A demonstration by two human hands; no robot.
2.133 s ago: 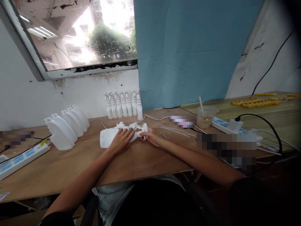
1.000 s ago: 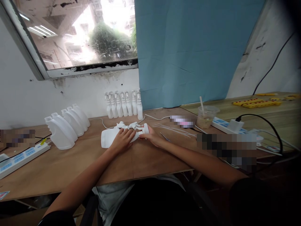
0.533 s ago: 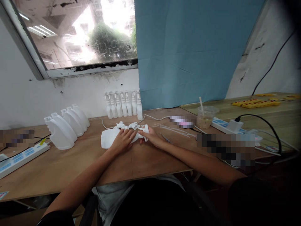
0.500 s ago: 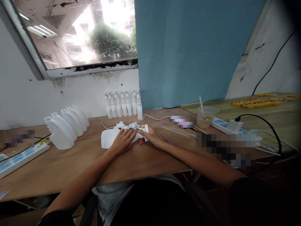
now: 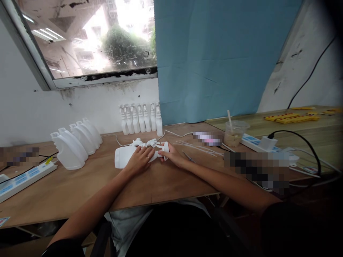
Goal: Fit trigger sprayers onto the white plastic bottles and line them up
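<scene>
A white bottle (image 5: 122, 157) lies on its side on the brown table, its base to the left and its neck to the right. My left hand (image 5: 141, 159) rests over the bottle's middle, fingers wrapped on it, a ring on one finger. At the neck end, my right hand (image 5: 171, 154) grips the bottle by its white collar. Several small white spray heads (image 5: 152, 143) lie just behind my hands. Thin white strips (image 5: 199, 147) are spread to the right, with a slim pointed tool (image 5: 188, 156) near my right wrist.
Several white spray bottles (image 5: 139, 119) stand against the wall. Handleless-looking translucent jugs (image 5: 71, 153) are lined up at the left. Power strips (image 5: 28, 178) with cables lie at both sides. A plastic cup (image 5: 233, 135) with a straw stands at the right.
The lying bottle has shifted very slightly to the left. My right fingers have moved a little on its neck end.
</scene>
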